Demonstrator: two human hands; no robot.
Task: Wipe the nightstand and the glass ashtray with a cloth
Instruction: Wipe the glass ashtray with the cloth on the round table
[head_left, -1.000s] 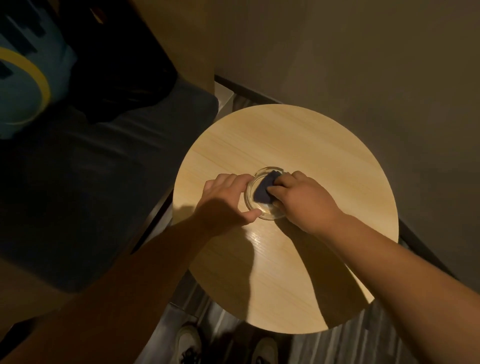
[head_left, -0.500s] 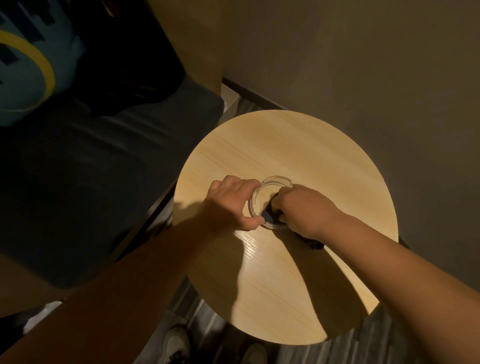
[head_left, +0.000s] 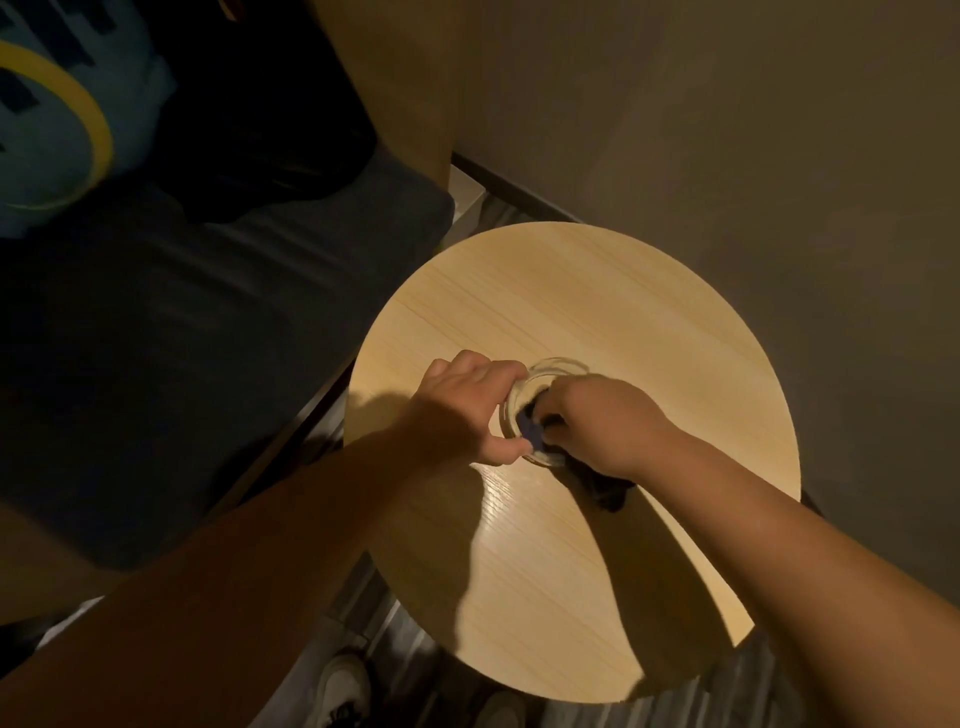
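A round light-wood nightstand fills the middle of the view. Near its centre a clear glass ashtray is tipped up on its edge, its opening facing me. My left hand grips the ashtray's left rim, thumb at the bottom. My right hand is closed on a dark blue cloth and presses it inside the ashtray. A dark tail of the cloth hangs below my right wrist onto the tabletop.
A dark grey bed lies close along the nightstand's left side, with a teal and yellow cushion at its far end. A beige wall stands right behind the nightstand. My shoes show on the striped floor below.
The ashtray has been tilted up from flat onto its edge. My right hand has pushed the cloth deeper inside and toward the near rim. The view has shifted slightly.
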